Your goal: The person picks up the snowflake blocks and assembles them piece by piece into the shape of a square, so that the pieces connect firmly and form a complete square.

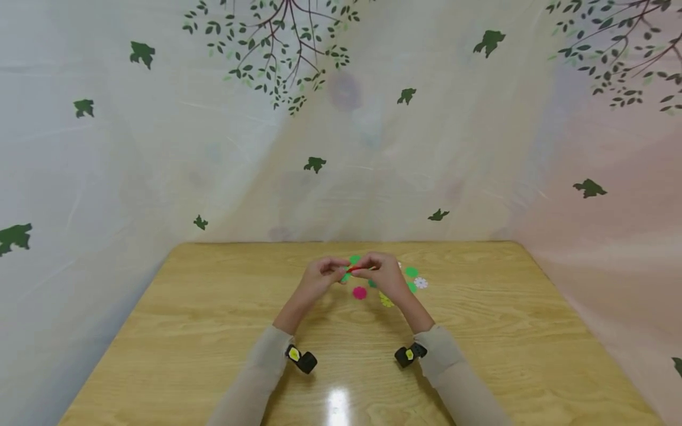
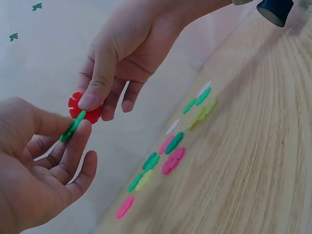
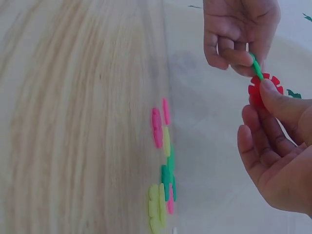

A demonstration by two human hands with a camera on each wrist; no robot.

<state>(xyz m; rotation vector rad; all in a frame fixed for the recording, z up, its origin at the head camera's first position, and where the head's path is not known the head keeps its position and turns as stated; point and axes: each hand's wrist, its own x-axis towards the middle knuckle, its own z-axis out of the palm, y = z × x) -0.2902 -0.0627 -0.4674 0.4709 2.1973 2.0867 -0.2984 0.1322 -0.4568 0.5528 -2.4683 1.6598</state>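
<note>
My left hand (image 2: 44,161) pinches a green snowflake disc (image 2: 73,126) between thumb and fingers. A red snowflake disc (image 2: 77,105) with a slotted rim is pinched by my right hand (image 2: 124,63). The two discs meet at their edges at roughly a right angle, as the right wrist view shows with the green disc (image 3: 256,67) against the rim of the red disc (image 3: 273,85). In the head view both hands are raised close together above the far part of the table, the left hand (image 1: 317,278) facing the right hand (image 1: 385,277).
Several loose discs lie on the wooden table (image 1: 224,307) beneath and right of the hands: a pink disc (image 1: 359,293), a yellow disc (image 1: 386,300), a green disc (image 1: 411,271) and a white disc (image 1: 421,283) among them. A leaf-printed curtain (image 1: 240,177) hangs behind the table's far edge.
</note>
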